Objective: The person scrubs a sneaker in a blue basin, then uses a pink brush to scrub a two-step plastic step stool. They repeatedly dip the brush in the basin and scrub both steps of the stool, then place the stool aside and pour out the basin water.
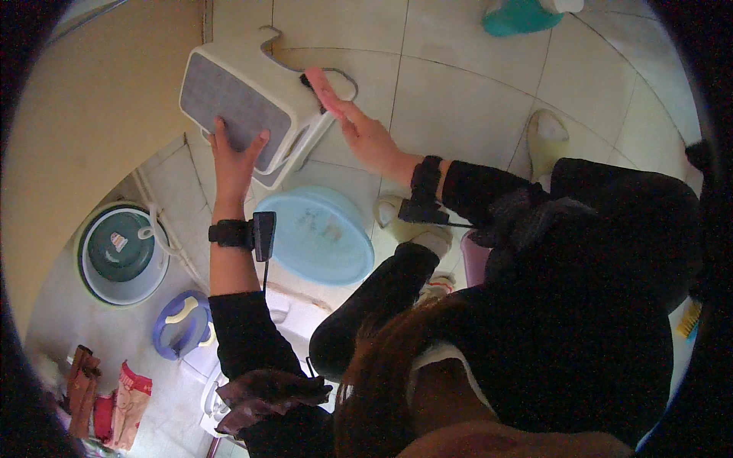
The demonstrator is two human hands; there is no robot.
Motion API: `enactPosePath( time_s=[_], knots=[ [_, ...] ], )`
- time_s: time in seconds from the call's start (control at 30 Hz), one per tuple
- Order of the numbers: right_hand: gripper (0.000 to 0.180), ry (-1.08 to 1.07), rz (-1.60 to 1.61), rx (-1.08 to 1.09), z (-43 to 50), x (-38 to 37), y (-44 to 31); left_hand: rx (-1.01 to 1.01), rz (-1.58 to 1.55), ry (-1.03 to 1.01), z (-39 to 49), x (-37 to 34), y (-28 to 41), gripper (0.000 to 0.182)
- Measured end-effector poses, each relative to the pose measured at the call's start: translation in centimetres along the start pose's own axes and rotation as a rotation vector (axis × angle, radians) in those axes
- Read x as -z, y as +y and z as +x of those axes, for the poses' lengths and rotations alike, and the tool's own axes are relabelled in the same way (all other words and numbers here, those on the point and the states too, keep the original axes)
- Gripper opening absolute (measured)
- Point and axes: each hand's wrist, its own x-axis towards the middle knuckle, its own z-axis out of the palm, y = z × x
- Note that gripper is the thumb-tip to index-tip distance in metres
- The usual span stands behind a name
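Note:
A white plastic step stool (235, 68) with a grey top panel stands tilted on the tiled floor at upper left. My left hand (232, 154) rests on the grey panel, its fingers spread. In my right hand (366, 134) is a long pink object (323, 89), which looks like a brush with a dark underside; it touches the stool's white side. Whether the dark parts are bristles, I cannot tell. Below the stool lies a light-blue plastic basin (320, 237), with some dark spots on its inner surface.
Nested round basins (163, 280) and a white hose (186, 266) lie at left, near a purple basin (166, 343). Wrappers (134, 395) are at lower left. A teal bottle (521, 20) is at the top, a yellow-bristled brush (689, 320) at far right. My slippered feet are near the basin.

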Motion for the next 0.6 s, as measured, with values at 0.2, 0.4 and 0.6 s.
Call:
enactPosePath(
  time_s=[0.2, 0.4, 0.6],
  knots=[
    [0.037, -0.062, -0.057, 0.093, -0.2, 0.3, -5.8, 0.069, -0.141, -0.089, 0.7, 0.5, 0.6, 0.103],
    [0.032, -0.041, -0.137, 0.004, 0.0, 3.1, -5.2, 0.014, -0.026, -0.050, 0.0, 0.8, 1.3, 0.103],
    [0.034, -0.167, -0.163, 0.286, 4.9, 2.2, -7.5, 0.045, -0.068, -0.068, 0.2, 0.7, 1.4, 0.104]
  ],
)
